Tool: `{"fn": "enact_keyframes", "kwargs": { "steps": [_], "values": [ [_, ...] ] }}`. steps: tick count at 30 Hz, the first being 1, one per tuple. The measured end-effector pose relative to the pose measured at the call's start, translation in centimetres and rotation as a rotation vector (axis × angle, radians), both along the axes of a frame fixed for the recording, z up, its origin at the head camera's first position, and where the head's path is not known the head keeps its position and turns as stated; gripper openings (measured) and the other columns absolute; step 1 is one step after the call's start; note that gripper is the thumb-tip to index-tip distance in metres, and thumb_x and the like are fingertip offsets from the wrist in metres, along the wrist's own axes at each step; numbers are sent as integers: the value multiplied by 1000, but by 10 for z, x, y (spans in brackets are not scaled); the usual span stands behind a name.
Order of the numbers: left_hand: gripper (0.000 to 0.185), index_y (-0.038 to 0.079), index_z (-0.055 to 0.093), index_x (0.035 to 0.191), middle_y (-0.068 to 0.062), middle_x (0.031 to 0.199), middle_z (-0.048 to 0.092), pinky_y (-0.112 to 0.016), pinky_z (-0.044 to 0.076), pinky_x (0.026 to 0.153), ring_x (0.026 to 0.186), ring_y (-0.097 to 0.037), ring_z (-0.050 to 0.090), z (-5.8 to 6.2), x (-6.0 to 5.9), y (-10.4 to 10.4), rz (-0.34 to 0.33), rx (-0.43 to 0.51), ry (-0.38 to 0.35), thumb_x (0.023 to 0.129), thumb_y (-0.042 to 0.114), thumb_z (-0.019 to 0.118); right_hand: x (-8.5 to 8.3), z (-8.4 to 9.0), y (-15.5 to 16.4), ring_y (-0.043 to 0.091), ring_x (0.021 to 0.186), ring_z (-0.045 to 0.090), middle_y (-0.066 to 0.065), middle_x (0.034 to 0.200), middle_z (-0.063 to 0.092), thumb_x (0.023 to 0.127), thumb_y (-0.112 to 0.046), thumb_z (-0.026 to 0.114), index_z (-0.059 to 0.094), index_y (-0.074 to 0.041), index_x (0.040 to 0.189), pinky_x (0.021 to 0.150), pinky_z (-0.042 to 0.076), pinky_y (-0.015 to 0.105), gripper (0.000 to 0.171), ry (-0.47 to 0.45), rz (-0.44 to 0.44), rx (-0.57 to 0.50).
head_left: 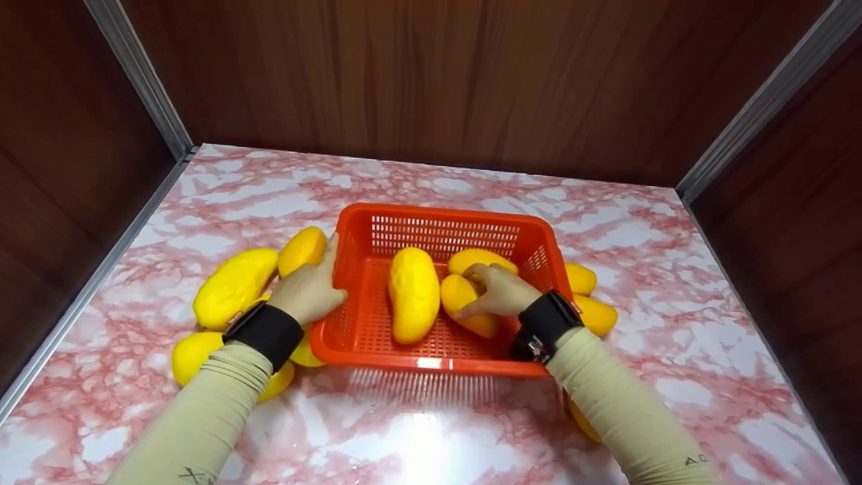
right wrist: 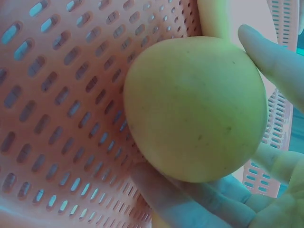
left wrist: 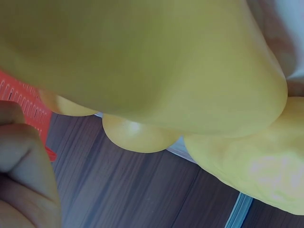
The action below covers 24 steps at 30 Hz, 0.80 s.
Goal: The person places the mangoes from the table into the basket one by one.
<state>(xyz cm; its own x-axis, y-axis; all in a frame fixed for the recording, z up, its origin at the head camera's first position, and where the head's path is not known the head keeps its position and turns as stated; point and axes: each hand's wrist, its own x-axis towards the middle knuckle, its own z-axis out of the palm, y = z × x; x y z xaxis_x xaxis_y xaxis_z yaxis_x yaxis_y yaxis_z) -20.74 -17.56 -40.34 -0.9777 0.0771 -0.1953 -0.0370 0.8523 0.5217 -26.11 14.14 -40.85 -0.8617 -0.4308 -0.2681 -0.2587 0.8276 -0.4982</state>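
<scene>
Enclosing the desk [head_left: 269, 182] on three sides, brown walls [head_left: 431, 81] rise around its marbled red-and-white top. An orange basket [head_left: 444, 213] sits on the desk. At its left wall the left hand [head_left: 311, 288] grips, thumb inside, fingers outside. Inside the basket, the right hand [head_left: 504, 289] holds a mango [head_left: 463, 303] between thumb and fingers. Also in the basket, a long mango [head_left: 414, 296] lies left of the held one, another mango [head_left: 481, 257] just behind it. More mangoes [head_left: 236, 286] lie on the desk, left and right of the basket.
</scene>
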Motion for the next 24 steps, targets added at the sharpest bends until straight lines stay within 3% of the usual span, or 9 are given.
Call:
{"fn": "enact_keyframes", "kwargs": {
  "steps": [10, 16, 24],
  "values": [
    [99, 21, -5, 161, -15, 78, 63, -36, 47, 60, 66, -28, 63, -1, 0, 0, -4, -22, 24, 86, 22, 60, -3, 3, -2, 28, 110, 55, 15, 125, 62, 80, -45, 79, 60, -5, 128, 98, 44, 41, 66, 55, -18, 25],
    [99, 22, -4, 161, -16, 77, 63, -36, 47, 59, 66, -27, 63, -2, 1, 0, 2, -15, 32, 85, 22, 60, -3, 9, -5, 23, 92, 62, 12, 105, 69, 82, -31, 78, 65, -7, 124, 83, 50, 36, 50, 109, -59, -47],
    [98, 22, -4, 161, -17, 81, 65, -37, 48, 61, 68, -28, 64, -1, 2, 0, 3, -11, 35, 86, 22, 60, -3, 21, -3, 22, 80, 64, 15, 100, 70, 85, -21, 74, 68, -7, 118, 67, 51, 28, 36, 139, -90, -147]
  ]
}}
